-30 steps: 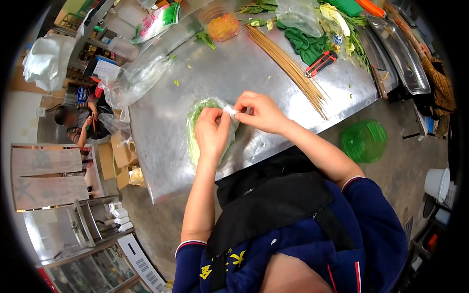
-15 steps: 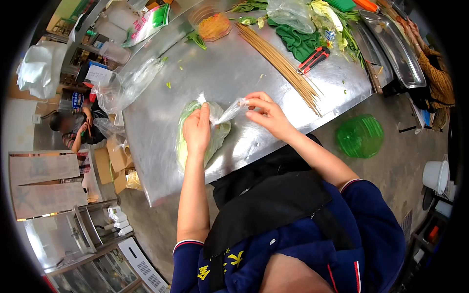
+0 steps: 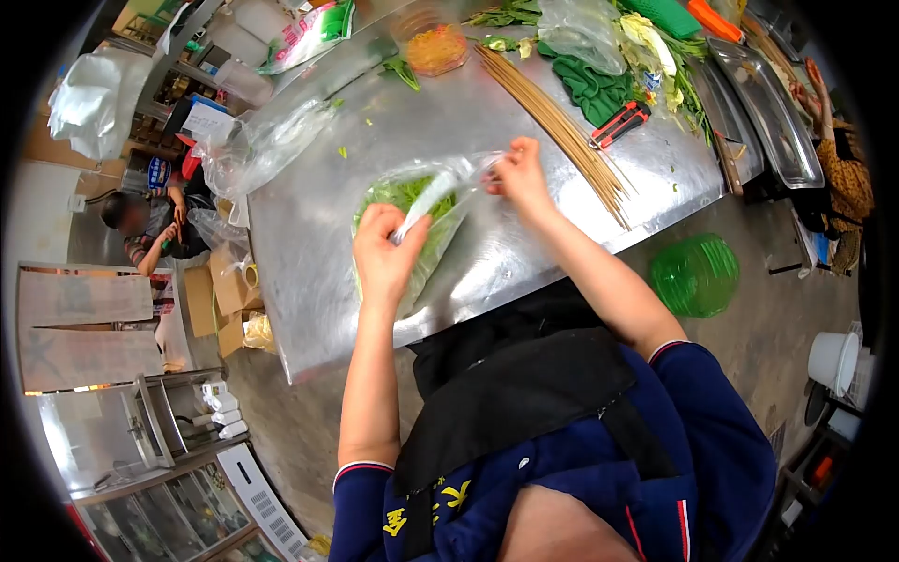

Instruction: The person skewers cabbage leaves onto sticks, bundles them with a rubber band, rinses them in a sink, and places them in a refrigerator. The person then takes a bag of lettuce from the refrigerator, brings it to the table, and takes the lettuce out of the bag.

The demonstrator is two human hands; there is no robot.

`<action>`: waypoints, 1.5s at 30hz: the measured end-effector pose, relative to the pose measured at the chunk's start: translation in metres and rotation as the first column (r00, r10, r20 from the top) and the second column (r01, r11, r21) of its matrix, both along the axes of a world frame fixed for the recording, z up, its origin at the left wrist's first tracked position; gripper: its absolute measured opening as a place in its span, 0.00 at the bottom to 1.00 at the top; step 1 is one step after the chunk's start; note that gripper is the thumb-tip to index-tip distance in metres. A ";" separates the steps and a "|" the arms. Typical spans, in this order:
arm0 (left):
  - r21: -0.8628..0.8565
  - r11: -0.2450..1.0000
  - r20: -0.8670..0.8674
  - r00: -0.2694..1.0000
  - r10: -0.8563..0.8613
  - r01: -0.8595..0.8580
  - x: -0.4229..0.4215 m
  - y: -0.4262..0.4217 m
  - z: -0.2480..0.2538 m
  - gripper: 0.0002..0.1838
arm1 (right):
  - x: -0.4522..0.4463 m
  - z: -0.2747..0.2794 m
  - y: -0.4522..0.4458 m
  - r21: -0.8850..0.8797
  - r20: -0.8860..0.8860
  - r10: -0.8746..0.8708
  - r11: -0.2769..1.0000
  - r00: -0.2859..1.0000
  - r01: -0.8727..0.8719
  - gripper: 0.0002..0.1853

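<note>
A clear plastic bag point(image 3: 448, 223) with leafy greens point(image 3: 412, 192) inside lies on the steel table point(image 3: 309, 272), near its front edge. My left hand point(image 3: 386, 253) is closed on the bag's near left side, thumb and fingers pinching the plastic. To the right, my right hand point(image 3: 522, 176) pinches the bag's gathered end and pulls it out sideways, so the plastic stretches between the two hands. My right fingertips are slightly blurred. The lower part of the greens is hidden behind my left hand.
Bamboo skewers point(image 3: 562, 131) lie beyond my right hand, beside a red box cutter point(image 3: 621, 124) and a green cloth point(image 3: 590, 89). A plastic tub point(image 3: 433, 47) stands at the back. A green basket point(image 3: 694, 274) is on the floor. Another person point(image 3: 154, 220) is at left.
My right hand has moved right and up, drawing the bag's end out. My left hand has shifted its hold, and more greens show through the plastic. The view has moved slightly.
</note>
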State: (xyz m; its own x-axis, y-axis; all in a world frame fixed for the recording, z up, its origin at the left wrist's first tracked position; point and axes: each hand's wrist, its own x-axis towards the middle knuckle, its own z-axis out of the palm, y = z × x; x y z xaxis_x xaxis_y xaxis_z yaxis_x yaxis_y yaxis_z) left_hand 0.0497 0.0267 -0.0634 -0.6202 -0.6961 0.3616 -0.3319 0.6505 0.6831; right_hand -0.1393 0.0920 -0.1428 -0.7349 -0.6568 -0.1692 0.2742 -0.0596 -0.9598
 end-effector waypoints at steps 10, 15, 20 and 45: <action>-0.377 0.849 -0.274 0.920 0.279 -0.370 0.038 0.026 0.039 0.10 | 0.008 0.025 0.040 -0.369 0.243 0.328 0.901 0.913 -0.226 0.12; 0.245 0.923 -0.220 0.910 0.351 -0.297 0.086 0.037 -0.005 0.16 | 0.022 0.027 0.044 -0.351 0.319 0.200 0.933 0.927 -0.081 0.23; 0.758 0.637 -0.504 0.747 0.435 0.140 0.094 0.044 -0.006 0.16 | 0.030 0.005 0.045 -0.513 0.675 0.392 0.858 0.625 0.016 0.15; 0.653 0.632 -0.001 0.834 0.552 -0.417 0.112 0.006 -0.123 0.30 | 0.023 -0.018 0.049 0.012 0.231 0.353 0.931 0.907 -0.365 0.22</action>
State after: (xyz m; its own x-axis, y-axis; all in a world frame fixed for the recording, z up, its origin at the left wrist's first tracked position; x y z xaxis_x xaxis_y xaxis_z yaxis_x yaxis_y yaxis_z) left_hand 0.1617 0.0330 -0.1865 -0.0964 -0.9790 -0.1796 -0.3018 -0.1431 0.9426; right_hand -0.1164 0.1413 -0.1611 -0.3909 -0.8543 -0.3426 0.4727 0.1331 -0.8711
